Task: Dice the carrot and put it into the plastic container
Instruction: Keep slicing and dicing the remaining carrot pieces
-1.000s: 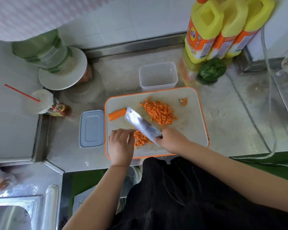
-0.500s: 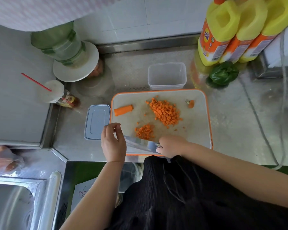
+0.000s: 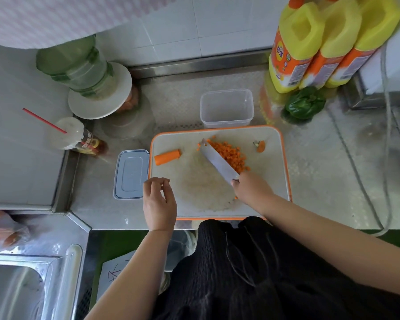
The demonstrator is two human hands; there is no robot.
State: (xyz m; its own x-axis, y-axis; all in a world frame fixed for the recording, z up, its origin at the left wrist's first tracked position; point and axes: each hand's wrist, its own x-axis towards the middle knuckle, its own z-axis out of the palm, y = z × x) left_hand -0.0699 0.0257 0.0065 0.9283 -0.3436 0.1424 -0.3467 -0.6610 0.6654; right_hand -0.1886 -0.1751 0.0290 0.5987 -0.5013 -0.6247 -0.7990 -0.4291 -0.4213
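Observation:
An orange-rimmed cutting board (image 3: 270,181) lies on the steel counter. A pile of diced carrot (image 3: 232,155) sits at its middle back. My right hand (image 3: 252,188) grips the handle of a cleaver (image 3: 218,161), whose blade lies against the left side of the pile. A whole carrot piece (image 3: 168,157) lies at the board's left, and a carrot end (image 3: 261,146) at the back right. My left hand (image 3: 158,199) hovers over the board's left edge with fingers loosely curled, holding nothing. The clear plastic container (image 3: 226,107) stands just behind the board with nothing in it.
The container's grey lid (image 3: 131,174) lies left of the board. A cup with a red straw (image 3: 67,132) and a green jar (image 3: 83,75) stand at the back left. Yellow bottles (image 3: 321,42) and a green pepper (image 3: 304,103) are back right. A sink (image 3: 16,289) sits lower left.
The cleaver swept the small near pile of dice up into the main pile at the board's back. My left hand let go of the blade and drew back to the left.

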